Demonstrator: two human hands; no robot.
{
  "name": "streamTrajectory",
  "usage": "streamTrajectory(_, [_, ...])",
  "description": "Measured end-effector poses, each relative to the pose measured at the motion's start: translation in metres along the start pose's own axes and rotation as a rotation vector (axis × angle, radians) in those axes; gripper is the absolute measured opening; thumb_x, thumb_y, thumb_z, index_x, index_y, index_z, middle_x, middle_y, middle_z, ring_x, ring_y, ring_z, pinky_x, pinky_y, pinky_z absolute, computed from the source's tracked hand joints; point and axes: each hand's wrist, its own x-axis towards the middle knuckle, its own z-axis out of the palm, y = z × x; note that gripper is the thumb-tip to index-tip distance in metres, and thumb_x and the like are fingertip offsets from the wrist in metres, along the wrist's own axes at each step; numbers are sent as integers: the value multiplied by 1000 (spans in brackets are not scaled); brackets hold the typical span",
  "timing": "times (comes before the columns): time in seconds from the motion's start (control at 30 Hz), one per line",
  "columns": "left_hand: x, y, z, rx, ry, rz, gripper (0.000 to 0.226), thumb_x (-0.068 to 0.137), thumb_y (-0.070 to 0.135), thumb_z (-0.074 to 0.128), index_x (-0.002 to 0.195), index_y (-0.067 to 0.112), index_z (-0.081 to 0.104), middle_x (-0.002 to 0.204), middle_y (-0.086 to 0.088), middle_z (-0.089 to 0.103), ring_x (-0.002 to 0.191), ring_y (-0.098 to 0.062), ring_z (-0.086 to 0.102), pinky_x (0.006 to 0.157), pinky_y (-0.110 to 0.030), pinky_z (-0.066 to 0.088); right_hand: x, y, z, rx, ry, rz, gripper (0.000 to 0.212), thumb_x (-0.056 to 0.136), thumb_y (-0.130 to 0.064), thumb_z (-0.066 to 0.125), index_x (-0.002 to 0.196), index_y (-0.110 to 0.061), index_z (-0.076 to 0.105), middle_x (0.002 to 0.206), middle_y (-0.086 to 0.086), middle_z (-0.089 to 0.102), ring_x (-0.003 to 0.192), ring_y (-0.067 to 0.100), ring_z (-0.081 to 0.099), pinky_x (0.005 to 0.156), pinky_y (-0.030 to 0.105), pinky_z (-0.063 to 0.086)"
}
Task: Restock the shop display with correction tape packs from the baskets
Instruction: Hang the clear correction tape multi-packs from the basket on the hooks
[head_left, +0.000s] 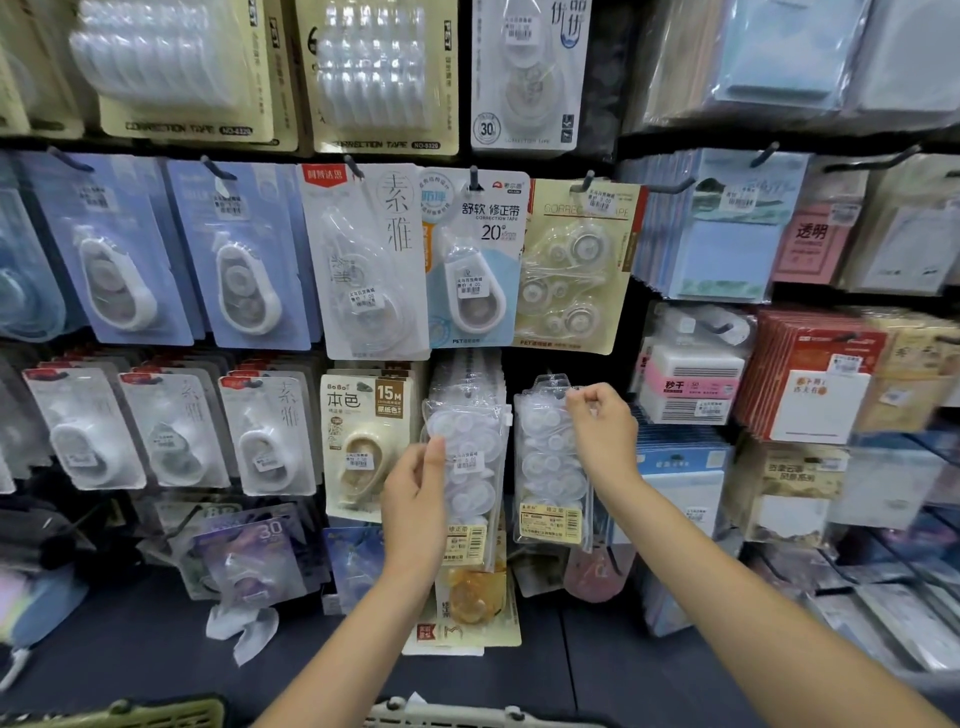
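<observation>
- The right hand pinches the top edge of a clear correction tape pack, thumb and fingertips closed on its hang tab.
- That pack hangs upright below the hand against the display wall, its barcode label at the bottom.
- The left hand grips the left edge of a stack of clear packs just beside it.
- Two basket rims show at the bottom edge.

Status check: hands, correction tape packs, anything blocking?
Right hand pinches top of clear correction tape pack, at hook height. Left hand holds neighbouring hung stack. Hook hidden behind pack; nothing seen blocking.
</observation>
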Motion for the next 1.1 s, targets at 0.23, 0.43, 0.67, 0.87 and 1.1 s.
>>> streamTrajectory(0.23, [-1,3,9,-15,-52,-7,39,99,34,45,65,17,38,59,7,32,50,0,32,50,-15,30,17,-1,8,-9,-48,111,22,96,-27,52,99,-7,59,108,6,62,97,22,57,76,30,41])
streamTrajectory(0.43, [-5,7,16,-47,-128,-27,39,99,32,46,65,16,38,60,6,31,52,-2,30,51,-16,28,-14,-8,-5,130,139,-136,3,95,-19,53,98,-19,51,105,1,54,93,11,54,84,23,45])
streamTrajectory(0.67, [-18,14,34,-53,-240,-42,40,99,32,47,63,18,36,56,11,29,49,-2,28,50,-18,25,-50,-12,-10,294,-171,-115,21,98,-26,48,81,-21,61,76,-1,57,71,9,48,67,23,40])
streamTrajectory(0.87, [-18,9,31,36,-293,-65,29,95,42,48,79,20,57,71,4,60,64,-16,54,65,-30,49,-43,-10,-18,236,-122,-112,29,98,-24,49,81,-3,56,64,-1,44,61,9,38,60,25,32])
streamTrajectory(1.1, [1,-9,11,543,-306,205,48,97,49,39,135,22,47,141,8,45,134,-10,35,111,-29,29,-16,-5,-21,78,-78,-105,26,98,-27,48,80,-11,56,64,-6,46,60,8,40,59,26,34])
